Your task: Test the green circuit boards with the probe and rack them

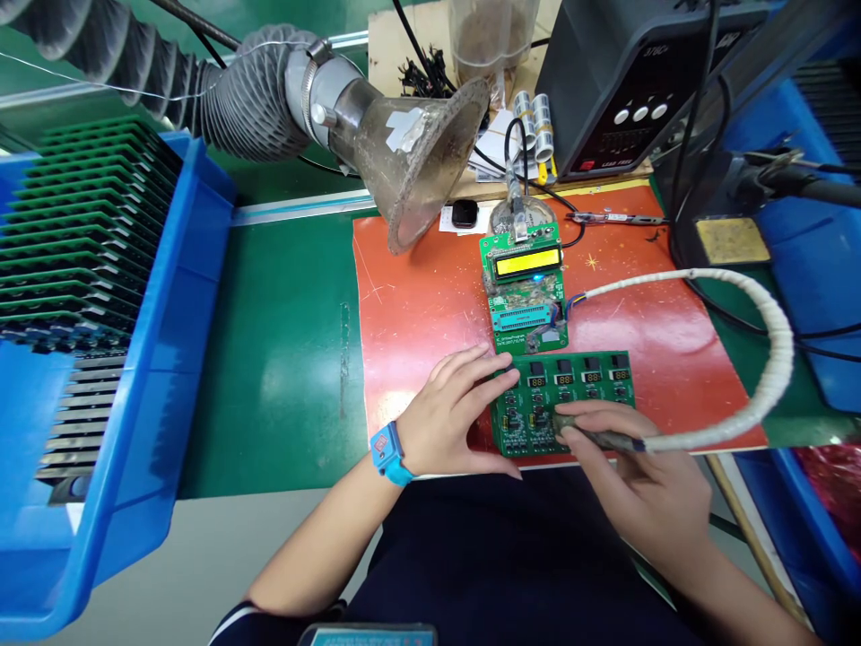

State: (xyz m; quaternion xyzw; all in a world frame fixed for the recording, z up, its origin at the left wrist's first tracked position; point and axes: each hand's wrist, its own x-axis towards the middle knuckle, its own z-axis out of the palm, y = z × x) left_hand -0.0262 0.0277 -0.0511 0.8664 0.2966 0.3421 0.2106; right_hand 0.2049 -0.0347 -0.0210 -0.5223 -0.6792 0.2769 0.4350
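Note:
A green circuit board (pixel 609 388) with several small two-digit displays lies flat near the table's front edge. My left hand (pixel 454 408) rests at its left end, fingers spread, fingertips on the board's upper left corner. My right hand (pixel 636 467) pinches a probe (pixel 602 440) with a white wrapped cable (pixel 773 350), its tip down on the middle of the board; the exact contact is hidden by the fingers. Behind the board lies a programmer board (pixel 526 292) with a lit yellow screen and a teal socket. The probe's cable runs to its right side.
A fume-extraction funnel (pixel 430 170) on a grey hose overhangs the orange mat (pixel 423 305). At left, a blue bin (pixel 195 233) holds a row of green boards (pixel 81 233). A soldering station (pixel 632 99), tweezers (pixel 619 219) and a sponge (pixel 732 240) are at back right.

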